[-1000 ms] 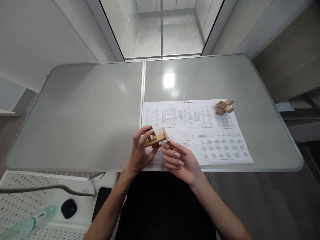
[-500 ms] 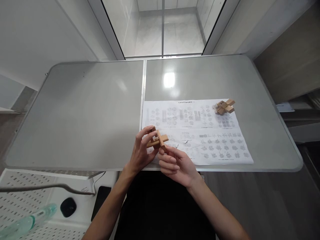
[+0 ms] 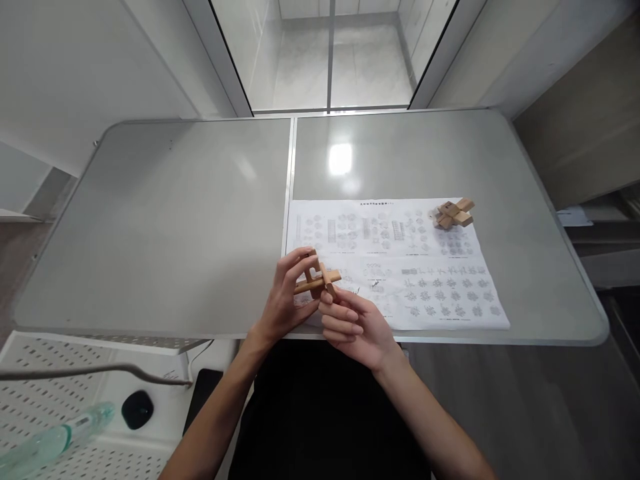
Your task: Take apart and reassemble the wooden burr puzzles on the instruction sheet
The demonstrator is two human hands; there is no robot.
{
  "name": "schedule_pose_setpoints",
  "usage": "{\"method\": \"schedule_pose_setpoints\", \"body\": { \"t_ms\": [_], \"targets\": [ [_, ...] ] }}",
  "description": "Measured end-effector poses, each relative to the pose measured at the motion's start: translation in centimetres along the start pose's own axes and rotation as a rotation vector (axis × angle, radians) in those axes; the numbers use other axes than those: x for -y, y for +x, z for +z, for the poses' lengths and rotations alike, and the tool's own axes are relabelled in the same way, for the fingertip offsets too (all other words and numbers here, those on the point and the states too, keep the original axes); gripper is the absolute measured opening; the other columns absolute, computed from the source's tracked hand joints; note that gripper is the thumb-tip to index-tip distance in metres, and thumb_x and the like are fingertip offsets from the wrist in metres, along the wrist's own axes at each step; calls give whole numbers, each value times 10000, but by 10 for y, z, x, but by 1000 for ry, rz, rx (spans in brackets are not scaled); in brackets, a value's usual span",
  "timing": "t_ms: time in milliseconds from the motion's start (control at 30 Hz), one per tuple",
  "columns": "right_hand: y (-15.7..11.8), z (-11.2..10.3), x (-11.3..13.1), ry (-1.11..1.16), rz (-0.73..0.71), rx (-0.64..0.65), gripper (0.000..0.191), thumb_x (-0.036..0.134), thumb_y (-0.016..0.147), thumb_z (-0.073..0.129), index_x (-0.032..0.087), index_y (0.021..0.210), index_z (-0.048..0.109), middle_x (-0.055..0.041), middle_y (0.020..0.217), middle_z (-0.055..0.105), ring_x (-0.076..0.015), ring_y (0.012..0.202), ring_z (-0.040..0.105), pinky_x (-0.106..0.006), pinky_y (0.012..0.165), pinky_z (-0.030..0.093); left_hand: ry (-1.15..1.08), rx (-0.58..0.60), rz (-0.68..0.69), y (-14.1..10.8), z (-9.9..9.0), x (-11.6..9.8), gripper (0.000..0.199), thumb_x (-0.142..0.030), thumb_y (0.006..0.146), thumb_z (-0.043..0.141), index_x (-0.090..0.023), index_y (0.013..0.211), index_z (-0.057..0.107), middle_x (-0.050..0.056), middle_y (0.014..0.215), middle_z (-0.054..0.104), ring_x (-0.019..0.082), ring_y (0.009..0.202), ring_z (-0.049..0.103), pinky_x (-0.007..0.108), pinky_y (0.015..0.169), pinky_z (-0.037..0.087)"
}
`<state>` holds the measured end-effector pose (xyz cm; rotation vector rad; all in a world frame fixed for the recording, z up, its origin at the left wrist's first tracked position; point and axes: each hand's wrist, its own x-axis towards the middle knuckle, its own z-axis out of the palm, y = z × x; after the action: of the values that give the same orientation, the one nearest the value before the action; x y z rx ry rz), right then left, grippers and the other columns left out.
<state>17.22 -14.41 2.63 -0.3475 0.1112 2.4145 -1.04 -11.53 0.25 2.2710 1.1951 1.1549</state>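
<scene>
By the near edge of the worktop (image 3: 210,220), fingers of the right hand (image 3: 359,330) pinch a stick (image 3: 329,282), those of the left (image 3: 281,295) grip wood pieces (image 3: 303,287), over the sheet (image 3: 395,260), well apart from the cross (image 3: 453,213) at its far right corner.

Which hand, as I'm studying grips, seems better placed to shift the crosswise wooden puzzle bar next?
Probably the right hand: it pinches the crosswise bar by its near end, while the left hand holds the other puzzle pieces.
</scene>
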Motion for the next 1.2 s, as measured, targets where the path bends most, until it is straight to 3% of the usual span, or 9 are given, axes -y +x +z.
{"method": "schedule_pose_setpoints", "body": {
  "t_ms": [167,633,1000,1200],
  "targets": [
    [-6,-6,8,26,-19,-17,152,256,981,624,144,890,579,132,541,267,-40,396,142,-126,414,287,-128,135,2,7,-6,-8,766,-187,866,726,-252,1544,376,176,1527,456,347,1445,466,564,1144,497],
    [-6,-6,7,-44,-13,-36,183,294,971,638,161,864,572,128,537,255,-44,402,146,-134,426,287,-73,104,-14,0,0,-5,818,-23,872,595,-268,1601,319,155,1556,434,317,1416,526,501,1128,551],
    [-2,0,3,-31,-14,-18,177,273,993,598,148,868,591,119,530,309,-47,412,171,-144,430,292,-207,208,-71,-5,5,-1,803,-26,946,493,-340,1632,216,146,1572,374,296,1426,521,456,1088,593],
    [-1,0,1,-38,-19,-3,194,259,1002,588,116,874,619,117,532,323,-40,422,169,-150,442,300,-382,210,-127,2,-2,-4,756,-109,920,557,-264,1604,274,157,1514,438,298,1401,515,485,1118,541]
  ]
}}
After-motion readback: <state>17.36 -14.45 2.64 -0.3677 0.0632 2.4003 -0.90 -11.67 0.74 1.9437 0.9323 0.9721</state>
